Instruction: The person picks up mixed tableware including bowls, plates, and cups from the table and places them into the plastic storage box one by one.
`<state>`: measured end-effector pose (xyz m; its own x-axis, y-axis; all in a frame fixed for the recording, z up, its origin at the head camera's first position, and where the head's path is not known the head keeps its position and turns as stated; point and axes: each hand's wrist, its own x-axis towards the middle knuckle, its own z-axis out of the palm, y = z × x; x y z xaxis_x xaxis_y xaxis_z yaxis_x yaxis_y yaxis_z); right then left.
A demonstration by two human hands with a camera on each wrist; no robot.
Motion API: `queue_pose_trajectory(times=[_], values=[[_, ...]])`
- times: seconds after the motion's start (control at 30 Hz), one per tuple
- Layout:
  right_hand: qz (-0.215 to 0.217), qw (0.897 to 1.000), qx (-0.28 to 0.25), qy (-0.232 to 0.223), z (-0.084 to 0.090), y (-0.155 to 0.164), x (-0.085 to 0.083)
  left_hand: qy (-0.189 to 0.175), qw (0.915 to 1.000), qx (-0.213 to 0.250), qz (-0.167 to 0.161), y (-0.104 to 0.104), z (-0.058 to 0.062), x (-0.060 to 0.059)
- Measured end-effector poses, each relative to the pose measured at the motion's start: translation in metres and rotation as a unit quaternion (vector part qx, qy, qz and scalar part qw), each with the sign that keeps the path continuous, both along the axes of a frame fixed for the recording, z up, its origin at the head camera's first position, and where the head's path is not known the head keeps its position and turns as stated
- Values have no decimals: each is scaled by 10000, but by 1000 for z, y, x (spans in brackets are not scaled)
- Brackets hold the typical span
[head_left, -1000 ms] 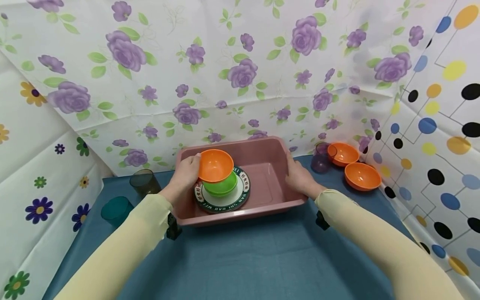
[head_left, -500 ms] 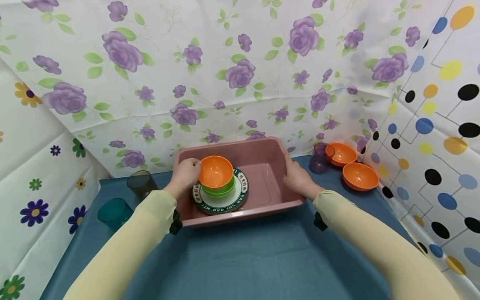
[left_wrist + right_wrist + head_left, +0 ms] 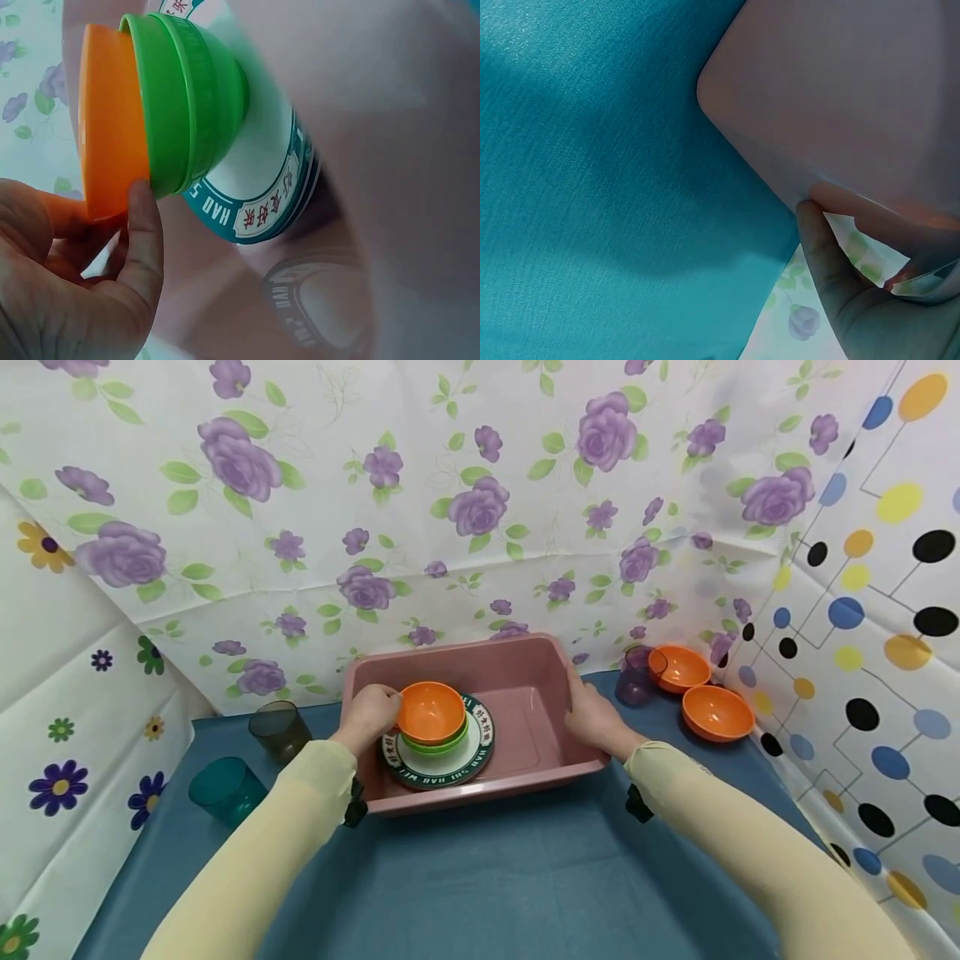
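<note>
My left hand [image 3: 370, 714] pinches the rim of an orange bowl [image 3: 431, 714]. That bowl sits inside the upper of two stacked green bowls [image 3: 165, 97], as the left wrist view shows from the side. Beneath the green bowls are stacked white plates [image 3: 483, 747] with a dark green lettered border. Plates and bowls stand in the left half of a pink rectangular basin [image 3: 528, 714]. At the basin's right end, my right hand [image 3: 592, 714] grips the wall by its rim; the right wrist view has the thumb [image 3: 821, 247] against the wall.
Left of the basin stand a dark grey cup [image 3: 281, 732] and a teal cup [image 3: 227, 792]. To its right are a purple cup [image 3: 634, 681] and two orange bowls [image 3: 717, 712]. A blue cloth [image 3: 487, 877] covers the table, with patterned sheets [image 3: 420, 527] around it.
My left hand has lowered the orange bowl into the green bowls, from a position held above and behind them. The right hand keeps its grip on the basin.
</note>
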<state>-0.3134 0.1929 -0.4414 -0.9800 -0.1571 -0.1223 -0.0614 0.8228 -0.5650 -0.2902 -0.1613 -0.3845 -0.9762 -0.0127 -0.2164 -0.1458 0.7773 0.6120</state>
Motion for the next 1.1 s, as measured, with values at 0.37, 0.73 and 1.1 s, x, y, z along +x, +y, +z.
queue_pose_trajectory(times=[0.37,0.73,1.1], values=[[-26,10000,-38,4,-4,-1,-1,-288,9995,-72,135,3,-9,-4],[-3,10000,4,26,-4,-1,-2,-565,9983,-59,118,4,-7,-3],[7,10000,-41,69,-2,0,-1,-213,9995,-203,-62,-7,5,5]])
